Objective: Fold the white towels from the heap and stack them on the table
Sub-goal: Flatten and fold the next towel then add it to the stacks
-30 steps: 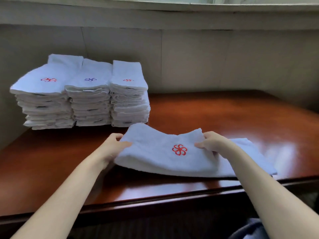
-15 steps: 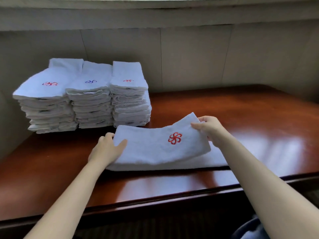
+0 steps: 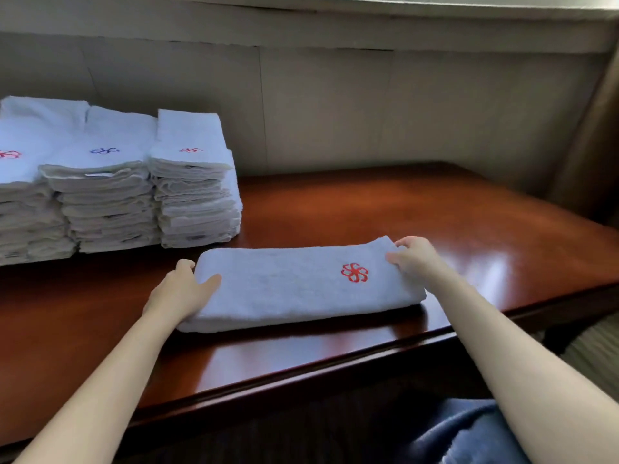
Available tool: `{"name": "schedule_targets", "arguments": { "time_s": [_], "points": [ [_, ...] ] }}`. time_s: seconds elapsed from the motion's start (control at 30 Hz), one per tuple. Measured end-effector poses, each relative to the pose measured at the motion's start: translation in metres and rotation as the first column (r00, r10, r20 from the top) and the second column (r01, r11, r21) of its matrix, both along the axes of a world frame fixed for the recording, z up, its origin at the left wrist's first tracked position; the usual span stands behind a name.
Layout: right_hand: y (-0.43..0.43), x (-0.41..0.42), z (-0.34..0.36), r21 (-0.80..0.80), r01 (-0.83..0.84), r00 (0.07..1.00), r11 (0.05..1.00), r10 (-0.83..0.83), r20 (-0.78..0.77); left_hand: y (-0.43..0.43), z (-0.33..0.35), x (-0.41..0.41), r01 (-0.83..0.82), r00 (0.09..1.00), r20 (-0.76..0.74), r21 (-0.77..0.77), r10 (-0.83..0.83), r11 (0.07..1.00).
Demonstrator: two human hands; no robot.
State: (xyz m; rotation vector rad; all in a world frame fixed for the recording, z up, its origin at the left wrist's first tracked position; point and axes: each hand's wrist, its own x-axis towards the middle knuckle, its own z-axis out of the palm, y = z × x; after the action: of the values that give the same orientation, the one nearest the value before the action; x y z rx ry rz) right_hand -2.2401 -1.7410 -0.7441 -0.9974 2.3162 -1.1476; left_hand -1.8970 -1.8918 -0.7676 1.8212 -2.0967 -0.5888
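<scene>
Pale panelled wall behind, glossy reddish wooden table in front. Three stacks of folded white towels side by side at far left of table, against wall, red or blue emblems on top pieces. Long folded white towel flat near front table edge, just right of stacks, apart from them, red flower emblem toward its right end. Left hand holding towel's left end, thumb on top, fingers curled round the far corner. Right hand gripping right end, fingers curled over the edge
</scene>
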Motion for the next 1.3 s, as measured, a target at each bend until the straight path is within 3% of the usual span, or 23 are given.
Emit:
{"name": "schedule_targets", "arguments": {
  "time_s": [0.1,0.23,0.33,0.47,0.57,0.77,0.97,1.03,1.17,1.23,1.3],
  "points": [
    [0.001,-0.005,-0.01,0.03,-0.028,0.999,0.999,0.029,-0.029,-0.003,0.0,0.002,-0.009,1.0,0.012,0.005,0.009,1.0],
    [-0.004,-0.008,0.004,-0.173,-0.031,0.999,0.984,0.026,-0.032,-0.006,0.001,0.004,0.015,0.999,0.034,-0.011,-0.015,1.0],
    [-0.009,-0.006,0.015,-0.304,0.019,0.997,0.952,0.006,0.082,-0.007,0.001,0.005,0.012,1.0,-0.019,0.007,-0.012,1.0],
    [-0.009,-0.008,-0.004,-0.004,-0.003,0.982,1.0,0.004,0.191,-0.008,0.0,0.005,0.009,0.998,-0.055,0.016,-0.008,1.0],
    [-0.004,-0.011,-0.008,0.083,0.001,0.96,0.997,-0.024,0.281,-0.009,0.0,0.006,0.003,0.997,-0.075,0.021,-0.001,1.0],
    [-0.003,-0.02,-0.008,0.182,-0.03,0.984,0.983,-0.004,0.18,-0.013,-0.002,0.009,0.007,0.982,-0.187,0.038,0.001,0.999],
    [-0.005,-0.022,-0.014,-0.053,0.049,0.995,0.997,-0.053,-0.083,-0.016,-0.004,0.012,-0.007,0.959,-0.282,0.074,0.028,0.997],
    [-0.008,-0.021,-0.015,-0.032,0.033,0.99,0.999,-0.037,-0.135,-0.014,-0.004,0.012,-0.016,0.958,-0.284,0.076,0.037,0.997],
    [-0.009,-0.017,-0.014,0.252,0.046,0.959,0.967,0.028,-0.283,-0.005,0.003,0.007,-0.061,0.99,-0.125,0.058,0.068,0.996],
    [-0.007,-0.011,-0.008,0.221,0.104,0.936,0.97,-0.02,-0.352,0.005,0.01,0.001,-0.078,0.995,0.059,-0.078,0.083,0.994],
    [-0.008,0.002,-0.001,0.101,0.151,0.858,0.983,-0.08,-0.508,0.018,0.018,-0.009,-0.006,0.989,0.144,-0.258,0.044,0.966]
  ]
}}
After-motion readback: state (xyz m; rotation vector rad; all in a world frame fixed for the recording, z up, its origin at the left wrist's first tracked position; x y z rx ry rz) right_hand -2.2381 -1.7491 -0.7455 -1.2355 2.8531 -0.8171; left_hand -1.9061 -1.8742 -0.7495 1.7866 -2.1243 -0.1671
